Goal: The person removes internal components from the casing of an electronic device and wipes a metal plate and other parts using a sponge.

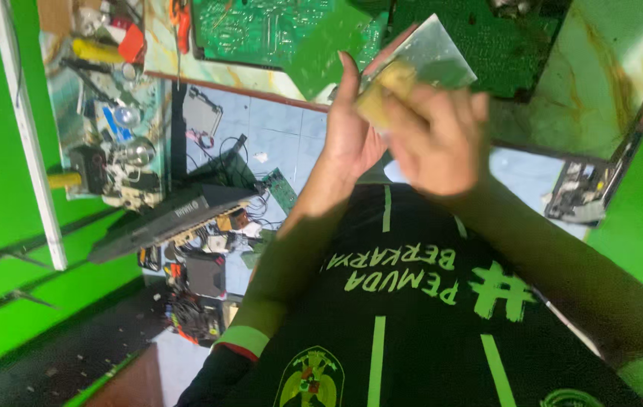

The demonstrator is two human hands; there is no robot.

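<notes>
Both hands are raised close in front of my chest. My left hand (350, 132) stands upright with the fingers pointing up, against a thin flat grey plate (436, 51) with a reddish edge. My right hand (436, 143) is blurred by motion and closes over a small yellowish block (383, 92) pressed against the plate's lower part. Which hand carries the plate's weight is hard to tell. Below the hands I see my black shirt (412, 332) with green stripes and lettering.
A large green circuit board (261, 30) lies on a marbled bench top (600, 83) beyond the hands. A cluttered tool shelf (110, 113) is at left, a long black keyboard instrument (163, 218) and loose electronics (201, 279) sit on the tiled floor. A white strip (27, 136) leans at far left.
</notes>
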